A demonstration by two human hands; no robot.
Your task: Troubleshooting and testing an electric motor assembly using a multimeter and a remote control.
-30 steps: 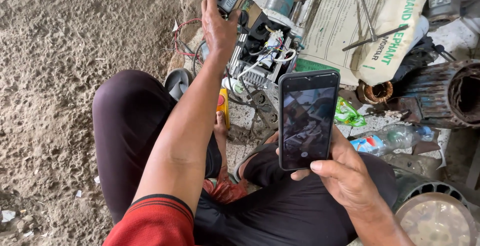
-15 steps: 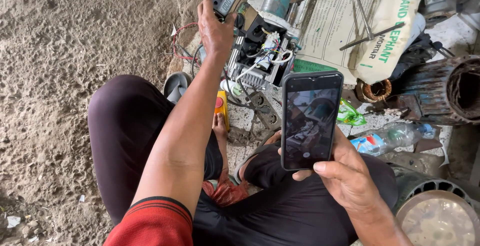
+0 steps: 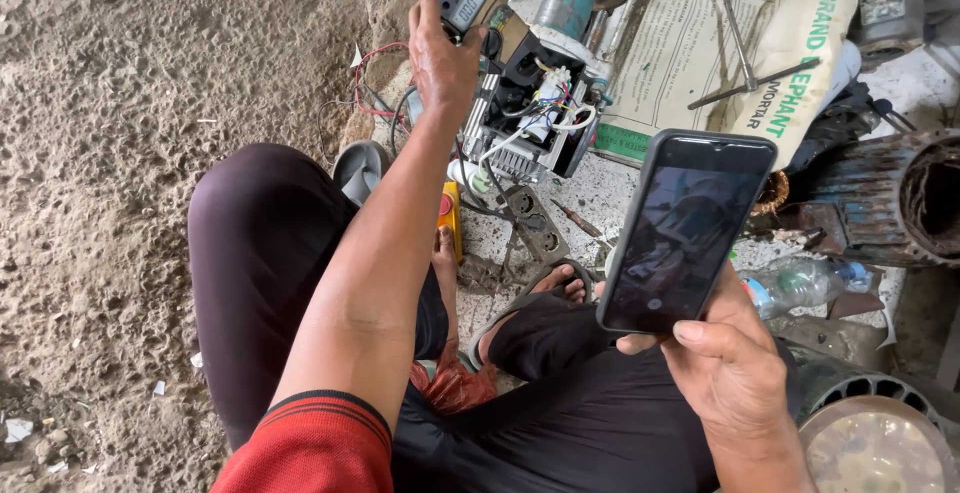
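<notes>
One phone (image 3: 687, 231), one meter (image 3: 464, 0)

The ground (image 3: 150, 153) here is rough grey sand, lumpy and dry, with small white scraps (image 3: 18, 428) lying on it. Toward the top it changes into a pale concrete slab (image 3: 610, 188), dirty and stained. A printed paper sack (image 3: 700, 43) is spread flat on this slab. At the far side lies a rusty ribbed motor housing (image 3: 890, 203), and near it a clear plastic bottle (image 3: 805, 281). The light is soft daylight, without strong shadows.
</notes>
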